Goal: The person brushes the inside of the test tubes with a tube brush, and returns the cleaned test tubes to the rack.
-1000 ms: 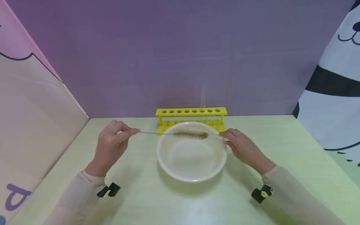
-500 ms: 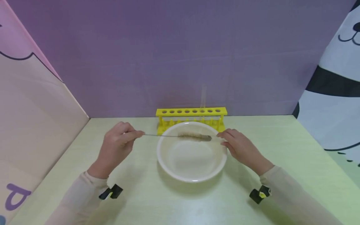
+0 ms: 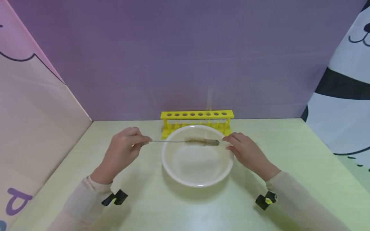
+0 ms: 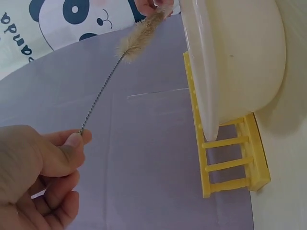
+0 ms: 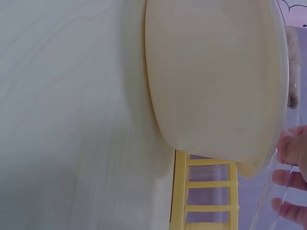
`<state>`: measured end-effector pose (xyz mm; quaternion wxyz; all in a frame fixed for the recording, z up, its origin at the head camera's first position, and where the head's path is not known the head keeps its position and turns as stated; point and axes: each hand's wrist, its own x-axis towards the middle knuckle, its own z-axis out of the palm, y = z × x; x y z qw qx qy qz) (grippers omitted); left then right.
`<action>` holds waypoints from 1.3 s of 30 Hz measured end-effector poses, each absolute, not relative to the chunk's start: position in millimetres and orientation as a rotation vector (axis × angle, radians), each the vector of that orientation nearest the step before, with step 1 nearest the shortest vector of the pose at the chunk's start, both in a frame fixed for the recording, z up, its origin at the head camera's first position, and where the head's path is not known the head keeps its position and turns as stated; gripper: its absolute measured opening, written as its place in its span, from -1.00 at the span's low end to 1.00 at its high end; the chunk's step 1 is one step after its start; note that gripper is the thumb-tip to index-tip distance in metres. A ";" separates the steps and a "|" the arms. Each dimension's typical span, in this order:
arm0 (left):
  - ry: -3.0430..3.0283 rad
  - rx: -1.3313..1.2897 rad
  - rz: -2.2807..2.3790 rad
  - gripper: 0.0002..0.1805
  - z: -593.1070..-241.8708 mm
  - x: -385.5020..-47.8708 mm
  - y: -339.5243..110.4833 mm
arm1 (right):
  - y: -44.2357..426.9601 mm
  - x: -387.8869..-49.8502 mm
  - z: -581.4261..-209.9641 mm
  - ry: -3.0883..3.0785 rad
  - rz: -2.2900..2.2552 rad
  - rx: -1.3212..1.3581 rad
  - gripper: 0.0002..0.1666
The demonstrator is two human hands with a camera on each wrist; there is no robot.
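My left hand (image 3: 124, 152) pinches the thin twisted-wire handle of a test tube brush (image 4: 102, 93) between thumb and forefinger. The brush's tan bristle head (image 3: 195, 140) points right, above a cream plastic bowl (image 3: 197, 185). With its fingers and thumb my right hand (image 3: 250, 154) holds a clear test tube (image 5: 292, 116), lying roughly level over the bowl's right rim. The front of the bristles sits inside the tube's mouth, squeezed narrow, while the rear bristles fan out beyond it. Part of the tube is hidden by the right fingers.
Behind the bowl stands a yellow test tube rack (image 3: 196, 115), its base partly covered by the bowl. Another clear tube (image 3: 209, 100) stands upright in it. A purple backdrop (image 3: 185, 57) rises at the table's back edge, with printed panels on both sides.
My left hand has moved right and slightly down, pushing the brush head into the tube's mouth; its front bristles have narrowed. The right hand has shifted slightly left.
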<state>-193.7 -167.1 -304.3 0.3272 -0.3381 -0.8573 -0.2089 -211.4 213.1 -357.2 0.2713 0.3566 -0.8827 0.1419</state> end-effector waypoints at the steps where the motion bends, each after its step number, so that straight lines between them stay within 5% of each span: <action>1: -2.270 -0.878 -0.551 -0.79 -303.5 -193.6 -166.7 | 212.9 -211.4 -357.4 -2.378 0.379 0.960 -0.61; 39: -2.908 -0.703 -1.078 -0.88 -288.0 -210.0 -155.9 | 209.4 -213.7 -369.7 -2.247 0.334 0.950 -0.56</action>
